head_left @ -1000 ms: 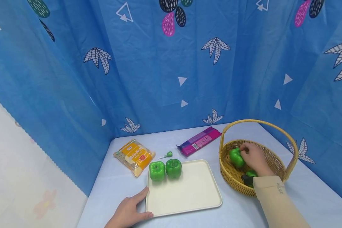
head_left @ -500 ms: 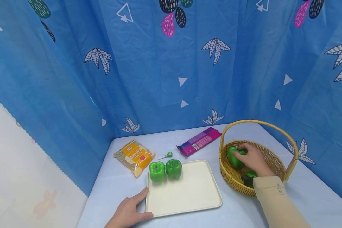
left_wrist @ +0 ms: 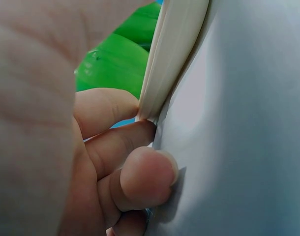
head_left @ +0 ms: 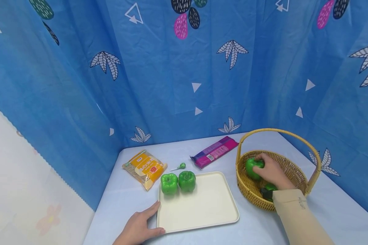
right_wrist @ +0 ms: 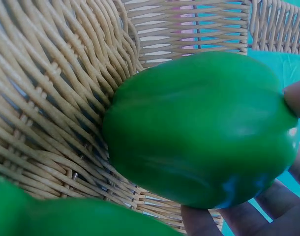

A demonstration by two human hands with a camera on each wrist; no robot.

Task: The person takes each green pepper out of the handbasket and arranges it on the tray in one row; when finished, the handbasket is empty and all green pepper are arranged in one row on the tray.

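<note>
Shifted slightly leftward since a second ago: green pepper (head_left: 252, 169), lower right of frame, inside wicker basket (head_left: 248, 193), gripped by right hand (head_left: 273, 173); floor contact unclear. Left hand (head_left: 138, 224), lower centre-left, fingers extended against tray (head_left: 202, 209). Advised: even pressure, knuckles clear of basket.

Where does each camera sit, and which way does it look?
Head: on the person's head, looking forward and down at the tray and wicker basket; left hand, right hand and right sleeve show.
Left wrist: on that wrist, looking along the left hand at the tray's edge, green bell peppers beyond; fingers show.
Right wrist: on that wrist, looking into the basket at the held bell pepper; fingers show.
Head and right wrist share that pepper and the basket.
</note>
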